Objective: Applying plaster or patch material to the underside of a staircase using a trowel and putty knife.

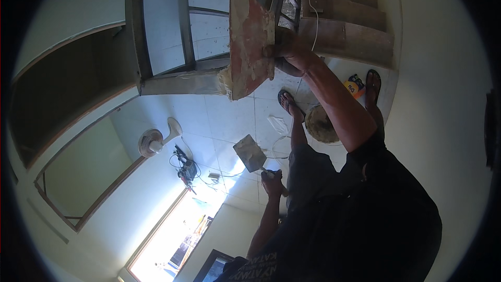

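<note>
My right hand (pixel 290 55) is raised at the top middle, its fingers closed round the back of a plastering float (pixel 251 44). The float's flat reddish face is smeared with pale putty; its handle is hidden by my hand. Its lower left side is at the putty-coated end of a pale ledge (pixel 182 83) under a metal railing (pixel 186 21); touching or just in front, I cannot tell. Lower down, my left hand (pixel 272 181) grips a trowel (pixel 250 153) with a square, putty-stained blade pointing up and left. The end of its handle sticks out below my fist.
Stairs (pixel 347 15) rise at the upper right, a white cable hanging beside them. A round, putty-crusted container (pixel 321 124) and a yellow-and-blue package (pixel 355 86) are near my feet. A fan (pixel 151 143), tools with cables (pixel 186 168) and a bright doorway (pixel 172 240) lie left.
</note>
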A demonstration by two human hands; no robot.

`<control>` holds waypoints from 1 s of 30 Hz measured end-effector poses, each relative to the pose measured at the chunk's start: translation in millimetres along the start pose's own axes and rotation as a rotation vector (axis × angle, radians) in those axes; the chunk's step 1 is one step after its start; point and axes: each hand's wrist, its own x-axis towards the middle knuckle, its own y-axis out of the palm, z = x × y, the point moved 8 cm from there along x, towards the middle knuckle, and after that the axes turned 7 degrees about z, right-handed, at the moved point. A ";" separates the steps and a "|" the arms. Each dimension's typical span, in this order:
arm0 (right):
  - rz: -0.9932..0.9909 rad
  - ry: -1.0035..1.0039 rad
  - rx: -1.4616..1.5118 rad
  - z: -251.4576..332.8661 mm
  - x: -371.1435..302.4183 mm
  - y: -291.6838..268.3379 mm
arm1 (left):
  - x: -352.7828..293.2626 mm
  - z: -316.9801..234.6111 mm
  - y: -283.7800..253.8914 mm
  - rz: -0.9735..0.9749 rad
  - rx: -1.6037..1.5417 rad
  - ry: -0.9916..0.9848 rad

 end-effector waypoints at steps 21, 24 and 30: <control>0.027 -0.001 0.047 0.0 -2.0 0.5 | -3.8 -16.3 4.2 0.002 -0.082 0.047; 0.032 0.000 0.062 -0.6 0.2 3.8 | -4.1 -19.9 3.5 -0.017 -0.094 0.071; 0.028 -0.008 0.016 2.4 -1.5 -0.8 | -18.2 -71.1 -8.6 -0.176 -0.156 0.120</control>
